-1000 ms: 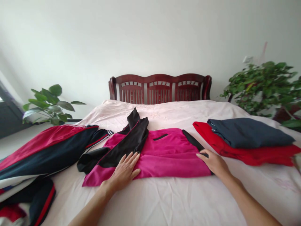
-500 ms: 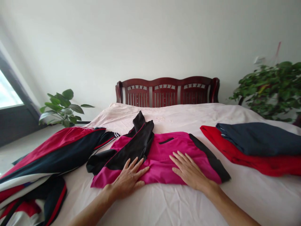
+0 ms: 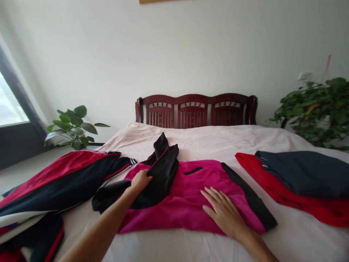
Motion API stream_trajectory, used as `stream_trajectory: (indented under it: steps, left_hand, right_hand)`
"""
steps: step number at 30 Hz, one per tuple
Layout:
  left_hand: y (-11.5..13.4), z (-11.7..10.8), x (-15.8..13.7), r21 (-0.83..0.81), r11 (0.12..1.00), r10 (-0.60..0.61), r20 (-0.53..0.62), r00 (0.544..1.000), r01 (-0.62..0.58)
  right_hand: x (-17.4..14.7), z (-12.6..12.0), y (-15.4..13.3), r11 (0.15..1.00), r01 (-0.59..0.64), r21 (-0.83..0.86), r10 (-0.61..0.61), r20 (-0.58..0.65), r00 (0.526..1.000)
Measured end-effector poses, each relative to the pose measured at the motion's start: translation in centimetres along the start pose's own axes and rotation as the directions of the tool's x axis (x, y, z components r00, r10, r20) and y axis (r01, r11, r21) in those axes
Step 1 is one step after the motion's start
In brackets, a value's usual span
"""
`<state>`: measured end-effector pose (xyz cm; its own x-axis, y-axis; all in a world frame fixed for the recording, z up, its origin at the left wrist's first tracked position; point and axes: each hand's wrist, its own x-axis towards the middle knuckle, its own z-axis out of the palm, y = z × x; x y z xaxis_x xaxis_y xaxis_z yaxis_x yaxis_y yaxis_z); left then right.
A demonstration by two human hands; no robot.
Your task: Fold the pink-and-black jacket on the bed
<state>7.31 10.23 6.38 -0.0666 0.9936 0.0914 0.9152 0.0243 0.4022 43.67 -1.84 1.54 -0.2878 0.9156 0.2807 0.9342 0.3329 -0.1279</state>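
Observation:
A magenta and black jacket lies spread on the bed, partly folded, with a small dark pocket slit near its far edge. My left hand is closed on the black sleeve, which is laid over the left part of the jacket; its fingertips are partly hidden in the cloth. My right hand rests flat on the magenta body of the jacket, fingers stretched out. To the right, the other black sleeve lies along the jacket's side.
A navy and red tracksuit jacket lies on the left side of the bed. Folded navy clothing sits on red clothing at right. The pink sheet reaches a wooden headboard. Leafy plants flank the bed.
My left hand has gone from lying flat on the jacket to gripping the black sleeve, farther up and left. My right hand stays flat on the jacket. The view has tilted up slightly.

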Motion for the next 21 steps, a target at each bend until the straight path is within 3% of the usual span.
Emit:
stream_trajectory:
  steps: [3, 6, 9, 11, 12, 13, 14, 16, 19, 21]
  left_hand:
    - [1.5, -0.2, 1.9, 0.079, 0.992, -0.105, 0.030, 0.994, 0.102]
    - [3.9, -1.2, 2.0, 0.114, 0.990, -0.081, 0.011, 0.997, 0.079]
    - [7.2, -1.8, -1.1, 0.115, 0.987, 0.114, -0.033, 0.993, -0.110]
    - [8.8, -1.4, -4.7, 0.117, 0.946, 0.306, -0.016, 0.952, -0.303]
    - [9.2, -1.0, -6.7, 0.119, 0.903, 0.413, 0.026, 0.910, -0.413]
    - [9.2, -0.4, -8.6, 0.154, 0.800, 0.574, 0.081, 0.815, -0.580]
    - [8.8, 0.1, -10.4, 0.188, 0.723, 0.656, 0.117, 0.746, -0.665]
    - [7.0, 1.0, -12.9, 0.250, 0.645, 0.707, 0.162, 0.688, -0.722]
    - [3.0, 1.2, -14.3, 0.339, 0.675, 0.667, 0.099, 0.738, -0.655]
    - [0.6, 0.8, -14.4, 0.370, 0.726, 0.620, 0.011, 0.784, -0.580]
  right_hand:
    - [-0.1, -0.1, 0.2, 1.000, -0.018, 0.024, 0.018, 0.017, 1.000]
    - [0.0, -0.4, 0.1, 0.998, -0.029, 0.047, 0.027, 0.035, 0.999]
    - [0.1, -0.6, -0.1, 0.996, -0.032, 0.077, 0.029, 0.035, 0.999]
    - [0.1, -0.7, -0.2, 0.994, -0.033, 0.103, 0.030, 0.027, 0.999]
    - [0.1, -0.7, -0.2, 0.992, -0.032, 0.119, 0.030, 0.021, 0.999]
    - [0.1, -0.7, -0.1, 0.990, -0.032, 0.140, 0.031, 0.009, 0.999]
    - [0.1, -0.6, 0.0, 0.985, -0.035, 0.167, 0.037, -0.009, 0.999]
    - [-0.1, -0.7, 0.2, 0.967, -0.054, 0.248, 0.075, -0.073, 0.995]
    - [0.0, -1.4, -0.5, 0.921, -0.072, 0.383, 0.164, -0.214, 0.963]
    - [0.7, -2.4, -2.1, 0.909, -0.033, 0.415, 0.162, -0.279, 0.947]
